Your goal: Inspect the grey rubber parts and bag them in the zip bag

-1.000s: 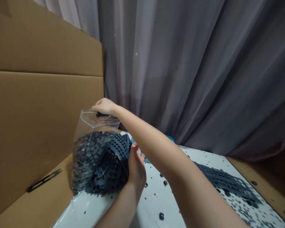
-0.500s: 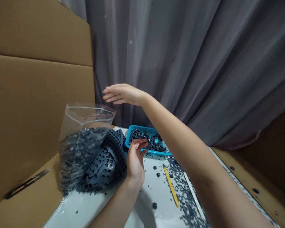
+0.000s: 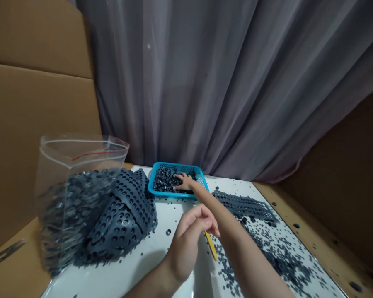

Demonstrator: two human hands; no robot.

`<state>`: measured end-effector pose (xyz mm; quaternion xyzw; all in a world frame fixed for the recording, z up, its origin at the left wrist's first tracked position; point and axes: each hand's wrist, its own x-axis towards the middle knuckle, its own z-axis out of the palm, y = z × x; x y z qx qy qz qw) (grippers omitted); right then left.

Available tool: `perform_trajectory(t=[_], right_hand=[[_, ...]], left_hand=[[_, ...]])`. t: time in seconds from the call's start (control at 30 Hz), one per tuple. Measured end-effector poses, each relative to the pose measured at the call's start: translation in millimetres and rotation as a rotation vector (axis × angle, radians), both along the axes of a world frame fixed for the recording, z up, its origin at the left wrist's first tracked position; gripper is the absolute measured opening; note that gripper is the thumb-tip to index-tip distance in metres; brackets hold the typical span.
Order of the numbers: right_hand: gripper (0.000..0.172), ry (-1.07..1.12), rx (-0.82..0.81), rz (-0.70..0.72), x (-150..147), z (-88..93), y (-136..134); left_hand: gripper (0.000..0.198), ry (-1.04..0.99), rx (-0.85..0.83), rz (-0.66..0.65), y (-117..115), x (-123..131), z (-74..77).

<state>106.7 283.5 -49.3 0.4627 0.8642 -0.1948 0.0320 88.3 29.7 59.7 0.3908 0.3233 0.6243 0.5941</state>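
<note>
My right hand [image 3: 184, 182] reaches into a blue basket [image 3: 158, 169] of small black rubber parts at the back of the white table [image 3: 143, 265], fingers spread on the parts. My left hand [image 3: 191, 231] hovers over the table in front of it, fingers loosely curled, holding nothing I can see. To the left stands a clear zip bag [image 3: 77, 178] with a red seal line, open at the top and full of black parts. Perforated black rubber sheets [image 3: 124, 215] lean against the bag.
More black punched sheets [image 3: 244, 203] lie at the right, amid several scattered black bits. A yellow stick [image 3: 211, 247] lies partly under my arm. Cardboard panels [image 3: 34, 103] stand at the left, a grey curtain [image 3: 220, 82] behind. A thin black strip [image 3: 3, 253] rests on the brown surface.
My right hand left the top of the bag and went down into the blue basket. My left hand came off the black sheets toward the table's middle. The view swung right.
</note>
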Motion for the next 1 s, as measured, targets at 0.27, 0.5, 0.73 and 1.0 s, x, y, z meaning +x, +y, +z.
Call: perform_trajectory(t=[0.27,0.5,0.73,1.0], right_hand=[[0.031,0.125,0.067,0.117,-5.3,-23.8,23.3],[0.032,0.362,0.037,-0.019,1.3,-21.1,50.2],[0.032,0.489,-0.093,-0.109,13.6,-18.9,50.1],[0.032,0.587,-0.007,-0.276,15.9,-9.5,35.6]], left_hand=[[0.017,0.003,-0.019,0.004,6.5,-3.3,-7.2],[0.016,0.006,-0.056,0.011,9.5,-4.2,-7.6],[0.009,-0.118,-0.232,0.125,37.7,-11.5,-35.4],[0.006,-0.212,-0.307,0.176,54.1,-16.2,-54.6]])
